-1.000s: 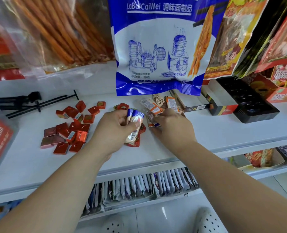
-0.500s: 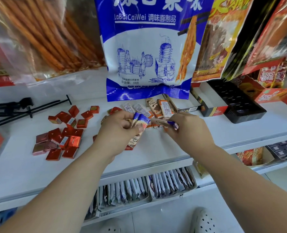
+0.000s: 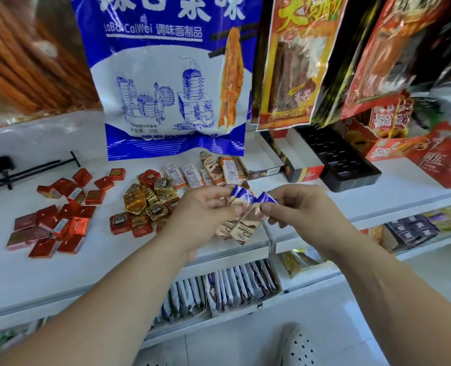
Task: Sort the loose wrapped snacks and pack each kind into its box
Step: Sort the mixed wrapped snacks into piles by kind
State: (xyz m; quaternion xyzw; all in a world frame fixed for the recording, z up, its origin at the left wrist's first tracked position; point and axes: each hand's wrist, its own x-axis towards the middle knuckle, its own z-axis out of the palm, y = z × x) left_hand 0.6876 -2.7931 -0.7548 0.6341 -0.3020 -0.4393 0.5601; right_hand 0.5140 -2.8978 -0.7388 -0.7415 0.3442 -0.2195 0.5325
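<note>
Over on the far left of the white shelf (image 3: 100, 281), a black tool (image 3: 29, 171) is lying flat, and just in front of it the red square snacks (image 3: 58, 217) are sitting in a loose scatter. Moving right, a pile of gold and red foil pieces (image 3: 148, 202) is crowding up beside the left hand (image 3: 200, 220). Behind that pile the orange-and-white bars (image 3: 192, 177) are lying under the big blue-and-white bag (image 3: 171, 75) that is hanging above. Now the centre: the left hand is hovering over the shelf's front edge, its grip curling tight around a fanned bunch of blue-tipped bars (image 3: 241, 223), their brown ends pointing down toward the person. The right hand (image 3: 303, 210) is meeting it from the other side, its grip closing in a fingertip pinch on the blue end of the rightmost bar in that bunch. Behind the right hand an open box (image 3: 295, 167) is sitting on the shelf just beside a black tray (image 3: 348, 167), and red packets (image 3: 443, 157) are leaning at the far right.
</note>
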